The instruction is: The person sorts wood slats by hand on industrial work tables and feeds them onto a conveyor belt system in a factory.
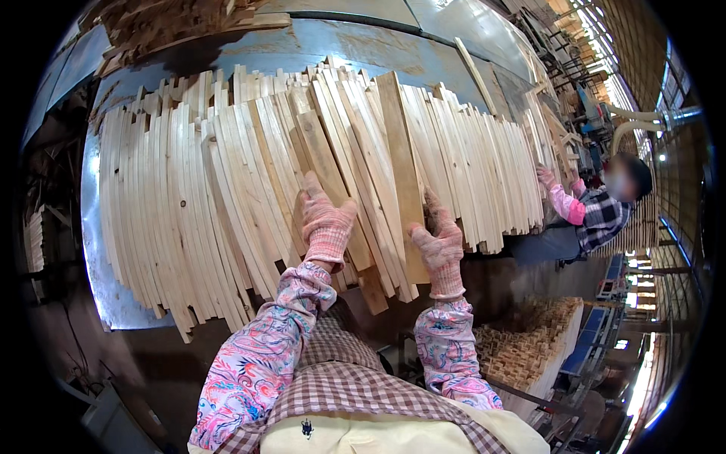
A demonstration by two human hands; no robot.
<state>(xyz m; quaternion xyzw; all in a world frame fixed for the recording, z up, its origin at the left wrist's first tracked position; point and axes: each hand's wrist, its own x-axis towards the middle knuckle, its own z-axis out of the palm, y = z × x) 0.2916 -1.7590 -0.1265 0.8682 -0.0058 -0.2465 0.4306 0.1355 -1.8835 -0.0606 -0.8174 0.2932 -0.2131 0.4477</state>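
Both gloved hands, left hand [327,225] and right hand [441,244], lie spread on the wooden slats [227,197] fanned across the frame's centre on the blue surface [113,295], where overhanging lower ends could slide off if nudged.

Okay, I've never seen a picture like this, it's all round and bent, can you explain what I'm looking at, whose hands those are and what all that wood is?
The picture comes from a wide fisheye camera worn on a person's head, looking down at their own hands, which is why straight edges bend toward the rim. The two gloved hands with flowery sleeves belong to the wearer. The left hand lies flat on a big spread of pale wooden slats that covers a blue metal table. The right hand rests at the edge of one wider, darker board lying on top of the slats; whether it grips it I cannot tell. At the right, a co-worker in a checked shirt reaches toward the same pile. Below, near the wearer's right arm, sits a stack of short wood pieces.
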